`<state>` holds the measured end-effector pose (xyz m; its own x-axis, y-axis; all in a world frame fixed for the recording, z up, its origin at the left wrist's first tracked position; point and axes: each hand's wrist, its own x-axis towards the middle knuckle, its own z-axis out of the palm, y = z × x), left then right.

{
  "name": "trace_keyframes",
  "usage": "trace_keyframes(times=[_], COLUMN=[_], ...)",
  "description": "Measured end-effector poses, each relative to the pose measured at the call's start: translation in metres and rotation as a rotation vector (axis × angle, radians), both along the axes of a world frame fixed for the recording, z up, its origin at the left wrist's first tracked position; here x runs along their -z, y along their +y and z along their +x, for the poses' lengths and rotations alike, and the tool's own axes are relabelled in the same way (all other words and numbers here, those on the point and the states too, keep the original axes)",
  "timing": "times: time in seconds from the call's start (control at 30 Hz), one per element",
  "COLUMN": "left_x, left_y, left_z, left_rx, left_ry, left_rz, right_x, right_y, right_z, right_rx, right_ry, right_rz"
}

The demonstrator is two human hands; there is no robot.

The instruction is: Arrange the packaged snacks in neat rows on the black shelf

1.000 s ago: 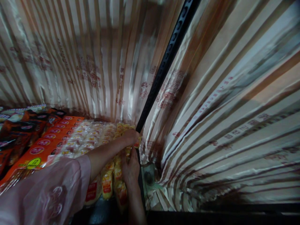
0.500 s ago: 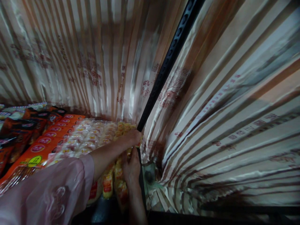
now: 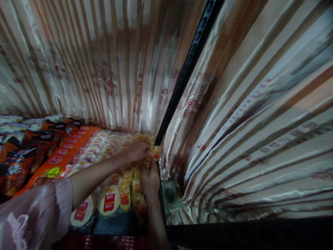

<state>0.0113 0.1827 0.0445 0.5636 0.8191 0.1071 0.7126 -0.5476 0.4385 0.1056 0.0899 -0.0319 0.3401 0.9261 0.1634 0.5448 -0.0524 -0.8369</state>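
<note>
My left hand (image 3: 137,150) reaches across a shelf of snack packets and is closed on a small yellow packet (image 3: 156,152) at the back right corner, beside the black upright post (image 3: 191,59). Just below it, my right hand (image 3: 151,180) presses against the row of yellow packets (image 3: 125,196); its fingers are curled into the packets, and what they grip is hidden. A pink sleeve (image 3: 33,217) covers my left upper arm.
Round white packs with red labels (image 3: 109,201) lie at the shelf front. Clear bags (image 3: 96,149), orange packs (image 3: 59,159) and dark red bags (image 3: 18,163) fill the shelf leftward. Striped glossy wrapped bundles (image 3: 249,114) crowd behind and to the right. A dark shelf edge (image 3: 234,232) runs below.
The view has shifted, showing more of the shelf front and the white packs. My left hand has drawn slightly left, and the yellow packet at its fingertips now shows.
</note>
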Motion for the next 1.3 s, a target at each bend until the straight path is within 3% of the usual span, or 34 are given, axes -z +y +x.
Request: trace_keyframes(times=[0.17,0.33,0.5,0.7,0.9,1.13,1.3], left_x=[-0.004,-0.004,-0.007,-0.003,0.005,0.016,0.014], left_y=[-0.022,-0.041,-0.063,-0.084,-0.097,-0.096,-0.095], left_z=[-0.019,-0.024,-0.024,-0.02,-0.015,-0.011,-0.012], left_rx=[0.034,0.144,0.265,0.262,0.279,0.285,0.316], left_ry=[0.091,0.165,0.27,0.295,0.266,0.256,0.176], left_rz=[0.032,0.087,0.146,0.218,0.266,0.3,0.256], right_x=[-0.001,-0.003,0.005,0.022,0.026,0.027,0.033], right_y=[0.001,-0.005,-0.007,0.0,0.003,0.003,0.006], right_z=[0.004,0.012,0.015,0.014,0.011,0.01,0.012], right_rx=[0.084,0.142,0.13,0.106,0.123,0.107,0.114], right_ry=[0.066,0.156,0.294,0.557,0.778,0.809,0.664], right_rz=[0.062,-0.052,-0.048,0.033,0.022,0.041,0.087])
